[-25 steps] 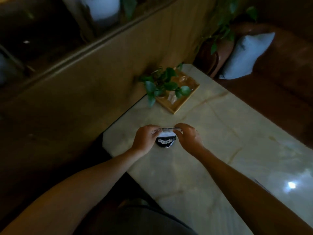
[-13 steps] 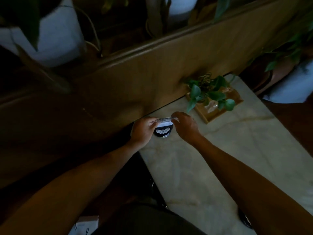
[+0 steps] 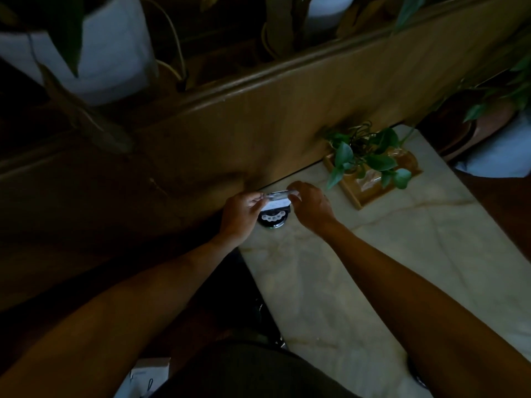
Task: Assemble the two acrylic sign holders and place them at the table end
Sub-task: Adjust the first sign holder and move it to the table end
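Note:
A small acrylic sign holder point(image 3: 276, 200) with a clear panel and a white card stands near the far left corner of the pale marble table point(image 3: 359, 268). Its dark round base point(image 3: 273, 221) shows a row of white dots. My left hand point(image 3: 240, 215) pinches the panel's left edge. My right hand point(image 3: 311, 208) grips its right edge from above. Both hands hold the panel upright over the base. A dark round edge point(image 3: 416, 376) peeks from under my right forearm; what it is I cannot tell.
A wooden tray point(image 3: 370, 188) with a green leafy plant point(image 3: 365, 153) sits just right of the hands, against a wooden partition point(image 3: 258, 124). White plant pots stand behind the partition. A pale cushion point(image 3: 497, 156) lies at the far right. White paper point(image 3: 149, 374) lies below the table's left edge.
The view has swung left and up, so the partition and pots fill more of the frame. Both hands stay on the sign holder at the table's far corner, close to the partition.

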